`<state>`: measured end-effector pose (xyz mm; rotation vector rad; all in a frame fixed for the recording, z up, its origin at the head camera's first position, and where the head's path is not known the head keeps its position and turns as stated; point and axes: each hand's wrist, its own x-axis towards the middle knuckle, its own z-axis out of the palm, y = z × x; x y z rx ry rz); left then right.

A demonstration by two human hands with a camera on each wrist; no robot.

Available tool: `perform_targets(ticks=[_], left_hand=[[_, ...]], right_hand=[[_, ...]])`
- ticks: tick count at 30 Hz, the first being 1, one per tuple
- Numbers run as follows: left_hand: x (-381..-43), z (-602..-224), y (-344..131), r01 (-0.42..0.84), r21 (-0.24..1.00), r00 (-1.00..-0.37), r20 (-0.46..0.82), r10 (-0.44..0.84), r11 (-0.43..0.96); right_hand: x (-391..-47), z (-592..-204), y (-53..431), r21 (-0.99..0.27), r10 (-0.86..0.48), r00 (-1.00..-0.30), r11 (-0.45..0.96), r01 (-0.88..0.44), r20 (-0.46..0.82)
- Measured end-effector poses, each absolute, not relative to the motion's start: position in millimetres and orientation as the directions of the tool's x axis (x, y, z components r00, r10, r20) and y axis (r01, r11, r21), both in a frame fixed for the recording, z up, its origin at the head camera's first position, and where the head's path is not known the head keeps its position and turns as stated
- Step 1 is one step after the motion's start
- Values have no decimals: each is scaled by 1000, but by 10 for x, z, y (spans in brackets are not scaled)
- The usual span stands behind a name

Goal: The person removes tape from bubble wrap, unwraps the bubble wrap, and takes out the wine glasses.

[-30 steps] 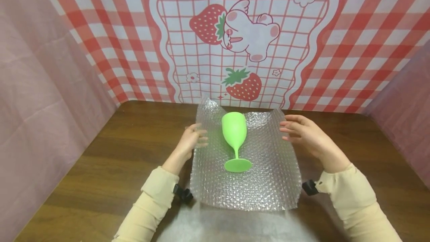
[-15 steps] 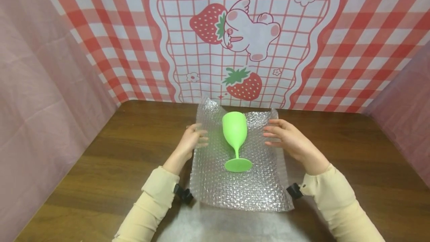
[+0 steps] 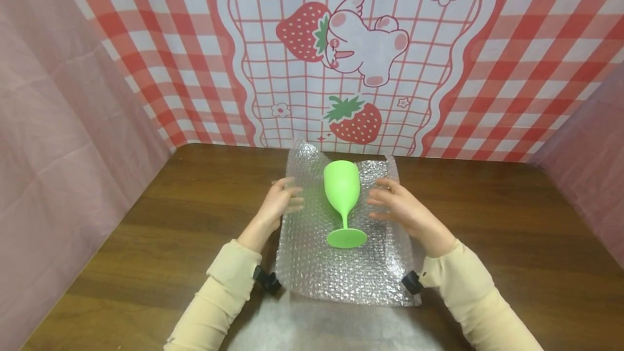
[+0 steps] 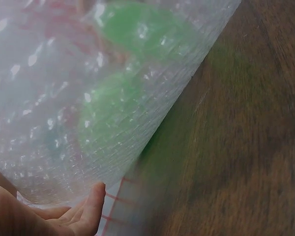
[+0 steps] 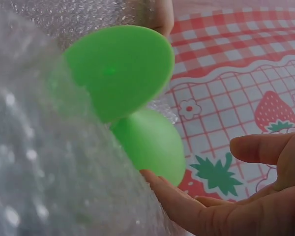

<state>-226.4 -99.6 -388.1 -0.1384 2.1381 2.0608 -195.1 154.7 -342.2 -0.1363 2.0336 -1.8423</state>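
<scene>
A light-green goblet [image 3: 342, 188] lies on a sheet of bubble wrap [image 3: 336, 280], its foot towards me and its bowl towards the back. Both side edges of the sheet are raised. My left hand [image 3: 279, 203] touches the raised left edge from outside, fingers fairly straight. In the left wrist view that hand [image 4: 64, 216] shows below the wrap, with the goblet blurred behind it. On the other side, my right hand [image 3: 409, 210] presses the right edge inward. The right wrist view has its thumb apart from its extended fingers, which lie along the wrap near the goblet's bowl.
Under everything is a brown wooden table [image 3: 205, 194]. A shiny, greyish, see-through sheet [image 3: 331, 329] covers its front middle. A red-and-white strawberry cloth [image 3: 361, 47] hangs at the back, with pink curtains [image 3: 63, 123] at the sides. Each wrist wears a small black camera [image 3: 266, 280].
My right hand has moved left towards the goblet, pushing the bubble wrap's right side inward and up. The left hand and the goblet have stayed almost in place.
</scene>
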Motion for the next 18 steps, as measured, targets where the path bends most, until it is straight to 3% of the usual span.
perform_targets(ticks=[18], left_hand=[[-2249,-3864,-969,-183,983,-981,-185,59,33]], right_hand=[[-1952,-3585,1343,-953,-333,-893,142,268,-301]])
